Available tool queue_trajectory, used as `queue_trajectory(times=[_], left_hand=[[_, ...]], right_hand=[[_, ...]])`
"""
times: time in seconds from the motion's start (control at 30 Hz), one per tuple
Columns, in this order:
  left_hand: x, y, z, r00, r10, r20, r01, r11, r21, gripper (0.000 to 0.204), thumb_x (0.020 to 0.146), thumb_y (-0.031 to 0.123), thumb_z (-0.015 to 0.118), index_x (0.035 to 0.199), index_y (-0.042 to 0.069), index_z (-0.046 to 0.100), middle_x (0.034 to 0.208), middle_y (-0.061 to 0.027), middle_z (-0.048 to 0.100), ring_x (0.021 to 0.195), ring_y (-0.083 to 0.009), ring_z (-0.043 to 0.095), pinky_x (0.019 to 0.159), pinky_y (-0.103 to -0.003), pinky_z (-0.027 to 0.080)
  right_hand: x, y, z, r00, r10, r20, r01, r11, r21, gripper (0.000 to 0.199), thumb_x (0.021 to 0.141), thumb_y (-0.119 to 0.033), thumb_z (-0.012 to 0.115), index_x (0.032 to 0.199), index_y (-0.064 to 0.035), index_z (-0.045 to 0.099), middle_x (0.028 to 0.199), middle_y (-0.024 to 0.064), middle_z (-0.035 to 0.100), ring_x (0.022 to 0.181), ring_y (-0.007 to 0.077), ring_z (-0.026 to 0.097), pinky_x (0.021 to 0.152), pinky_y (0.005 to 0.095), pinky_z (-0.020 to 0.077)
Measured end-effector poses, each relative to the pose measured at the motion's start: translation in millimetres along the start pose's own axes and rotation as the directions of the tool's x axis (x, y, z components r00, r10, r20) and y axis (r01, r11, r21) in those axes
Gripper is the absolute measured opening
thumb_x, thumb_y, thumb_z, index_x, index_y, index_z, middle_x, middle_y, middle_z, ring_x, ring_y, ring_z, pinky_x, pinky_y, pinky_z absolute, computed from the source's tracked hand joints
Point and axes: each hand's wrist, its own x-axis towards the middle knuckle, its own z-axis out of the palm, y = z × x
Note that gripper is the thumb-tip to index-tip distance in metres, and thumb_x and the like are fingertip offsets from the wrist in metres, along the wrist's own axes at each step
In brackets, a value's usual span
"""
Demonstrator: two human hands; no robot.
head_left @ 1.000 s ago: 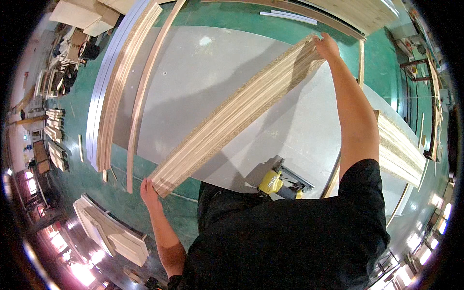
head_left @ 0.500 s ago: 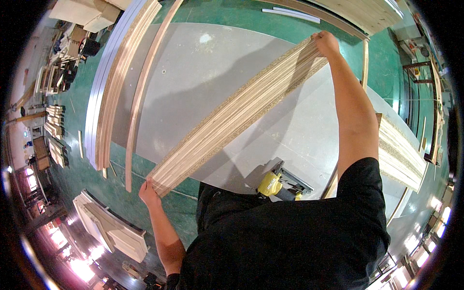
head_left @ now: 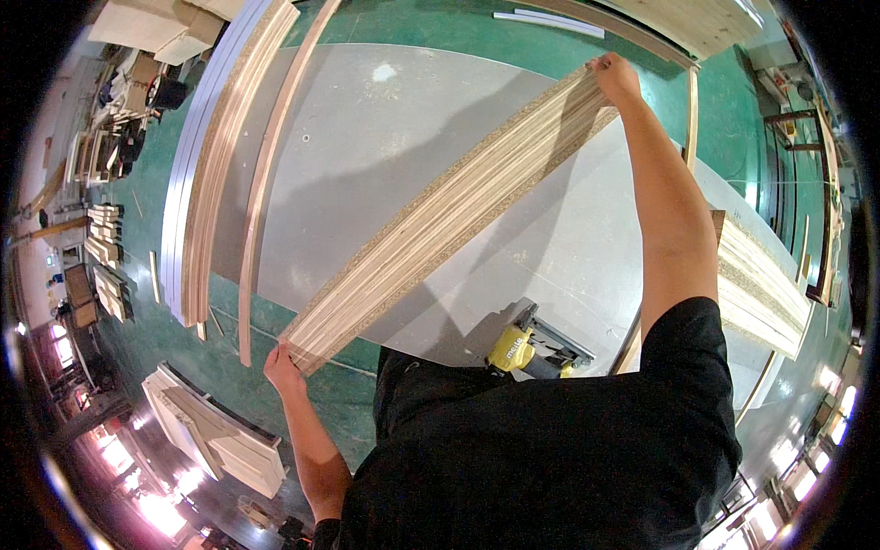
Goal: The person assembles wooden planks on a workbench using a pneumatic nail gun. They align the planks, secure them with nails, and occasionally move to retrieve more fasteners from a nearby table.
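**Fingers clamped on both ends of a long board bundle**

Fingers of the left hand (head_left: 282, 364) are curled shut around the near end of a bundle of long laminated boards (head_left: 449, 215), at the near left edge of the grey worktable (head_left: 367, 137). How far the fingertips reach round the underside cannot be told from this view.

Just right of that, near the body, a yellow power tool (head_left: 527, 346) lies on the table, apart from the boards.

From the near left the bundle runs diagonally up to the far right, raised over the tabletop and casting a shadow on it. It looks stiff and fairly heavy; its raw chipboard edges would likely be rough rather than slippery. Being so long, it should handle best gripped at both ends, as now, since a one-handed hold near the middle would let it swing.

At the far end, the right hand (head_left: 614, 78) closes over the top corner, arm stretched out.

Further left, curved wood strips (head_left: 225, 174) lie beside the table.
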Motion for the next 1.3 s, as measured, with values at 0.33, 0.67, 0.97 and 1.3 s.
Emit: queue_trajectory(times=[0.33,0.67,0.97,1.3], left_hand=[[0.0,2.3,0.3,1.0,-0.005,0.0,0.005,1.0,0.009,0.02,0.095,0.011,0.069,0.101,-0.008,0.068,0.092,-0.01,0.07,0.08,-0.0182,0.066,0.07,-0.031,0.054],[6.7,-7.1,-9.2,1.0,0.0,0.007,0.0,1.0,0.0,0.022,0.096,0.012,0.067,0.101,-0.009,0.068,0.092,-0.0094,0.07,0.079,-0.0178,0.066,0.069,-0.032,0.054],[-26.3,-3.2,-4.1,0.995,-0.091,0.042,0.092,0.995,-0.031,0.027,0.093,0.02,0.072,0.101,-0.006,0.071,0.093,-0.0092,0.07,0.077,-0.0175,0.065,0.066,-0.031,0.051],[-35.3,-14.7,-5.5,0.988,-0.138,-0.075,0.137,0.99,-0.014,0.028,0.093,0.022,0.074,0.1,-0.005,0.07,0.093,-0.0077,0.068,0.082,-0.0192,0.064,0.066,-0.035,0.051]], right_hand=[[-1.9,-1.5,-1.4,1.0,-0.008,-0.005,0.009,1.0,0.026,0.04,0.092,-0.045,0.064,0.103,-0.0071,0.068,0.102,0.0192,0.072,0.097,0.0409,0.067,0.081,0.0466,0.0522],[-3.3,-1.3,-7.1,0.998,-0.05,0.035,0.051,0.998,-0.034,0.044,0.093,-0.046,0.062,0.101,-0.0039,0.069,0.102,0.0231,0.071,0.097,0.0431,0.067,0.082,0.0475,0.0519],[-18.5,17.5,-23.2,0.985,0.064,0.16,-0.06,0.998,-0.03,0.057,0.093,-0.051,0.059,0.11,0.0022,0.07,0.111,0.0287,0.068,0.109,0.0439,0.065,0.095,0.0486,0.0506],[-23.0,13.3,-24.9,0.979,0.123,0.16,-0.121,0.992,-0.025,0.056,0.091,-0.053,0.06,0.105,0.0005,0.072,0.106,0.0254,0.071,0.104,0.0421,0.067,0.091,0.0474,0.0517]])
